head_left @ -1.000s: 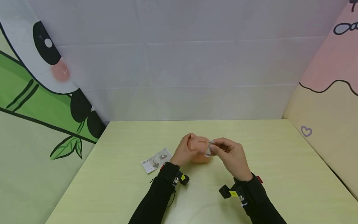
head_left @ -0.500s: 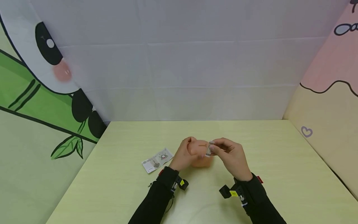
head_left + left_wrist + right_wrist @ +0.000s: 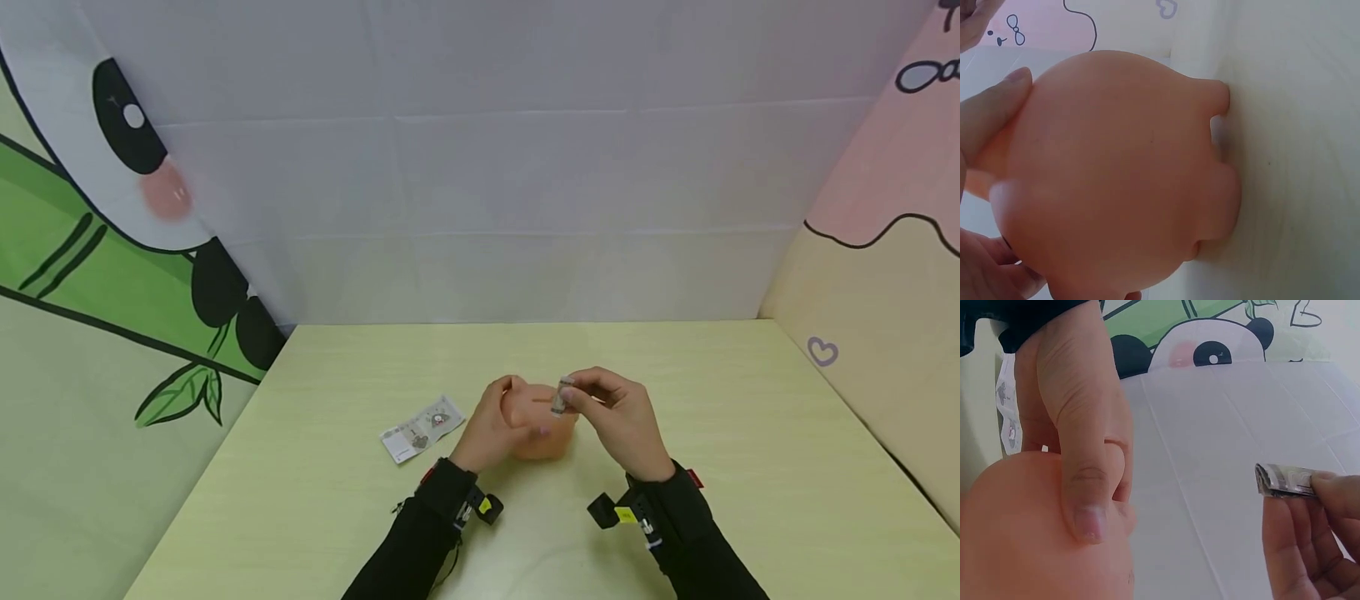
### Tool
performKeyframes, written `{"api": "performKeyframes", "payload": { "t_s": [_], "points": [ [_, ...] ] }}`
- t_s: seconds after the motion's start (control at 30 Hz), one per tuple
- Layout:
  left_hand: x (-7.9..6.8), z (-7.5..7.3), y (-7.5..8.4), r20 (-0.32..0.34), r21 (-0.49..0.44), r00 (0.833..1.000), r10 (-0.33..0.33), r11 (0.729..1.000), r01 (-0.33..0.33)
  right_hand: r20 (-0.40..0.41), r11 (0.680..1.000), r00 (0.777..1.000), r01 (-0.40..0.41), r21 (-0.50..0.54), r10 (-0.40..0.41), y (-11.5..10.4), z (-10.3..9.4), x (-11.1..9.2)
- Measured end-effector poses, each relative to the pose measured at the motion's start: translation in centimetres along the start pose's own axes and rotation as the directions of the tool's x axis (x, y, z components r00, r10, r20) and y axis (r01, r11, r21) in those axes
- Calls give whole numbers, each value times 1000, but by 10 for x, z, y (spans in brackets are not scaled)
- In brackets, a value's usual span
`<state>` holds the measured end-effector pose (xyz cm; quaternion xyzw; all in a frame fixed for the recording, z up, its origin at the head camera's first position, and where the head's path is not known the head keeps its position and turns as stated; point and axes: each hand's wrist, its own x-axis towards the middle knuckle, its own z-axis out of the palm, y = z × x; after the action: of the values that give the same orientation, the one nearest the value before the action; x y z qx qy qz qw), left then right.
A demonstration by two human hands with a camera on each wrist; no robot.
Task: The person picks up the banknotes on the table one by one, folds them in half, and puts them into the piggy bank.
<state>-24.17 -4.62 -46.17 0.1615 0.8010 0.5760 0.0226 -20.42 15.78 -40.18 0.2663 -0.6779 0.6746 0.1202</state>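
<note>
A peach-coloured piggy bank [image 3: 544, 440] sits on the table, its narrow coin slot [image 3: 542, 401] facing up. My left hand [image 3: 486, 429] grips it from the left side, thumb toward me across its body. In the left wrist view its round body [image 3: 1110, 162] and stubby feet [image 3: 1219, 200] fill the middle. My right hand [image 3: 621, 421] pinches a tightly folded banknote [image 3: 1285, 480] between thumb and fingers. From the head view, the folded note overlaps the right end of the slot; the right wrist view has it held in the air, apart from the piggy bank.
One flat banknote [image 3: 422, 429], creased across, lies on the pale wooden table [image 3: 360, 517] left of my left hand. A light cloth wall [image 3: 480, 250] stands behind the table, with cartoon-printed panels [image 3: 885, 317] on both sides.
My left hand has drawn the piggy bank a little toward me. The right hand has barely moved, still pinching the folded banknote, whose angle has shifted slightly.
</note>
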Motion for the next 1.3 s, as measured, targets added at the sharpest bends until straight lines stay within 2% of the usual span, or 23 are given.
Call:
{"api": "performKeyframes", "payload": {
  "t_s": [0.13, 0.6, 0.83, 1.13, 1.3],
  "points": [
    [-4, 1, 1, 0, -9, 1000, 13, 1000, -13, -11, 1000, 1000, 7, -27, -8, 2, 1, 1],
    [-20, 3, 3, -9, -14, 1000, -28, 1000, 27, -7, 995, 1000, -17, -94, 16, 16, 2, 3],
    [-23, 4, 1, -1, -19, 1000, -9, 1000, 9, -3, 989, 998, -55, -134, 55, 27, 4, 2],
    [-27, 5, 4, -15, 17, 999, -34, 999, 34, 0, 982, 995, -101, -162, 102, 34, 7, 2],
    [-27, 5, 5, -19, -5, 999, -34, 999, 34, 5, 979, 995, -98, -176, 101, 37, 7, 2]
  ]
}}
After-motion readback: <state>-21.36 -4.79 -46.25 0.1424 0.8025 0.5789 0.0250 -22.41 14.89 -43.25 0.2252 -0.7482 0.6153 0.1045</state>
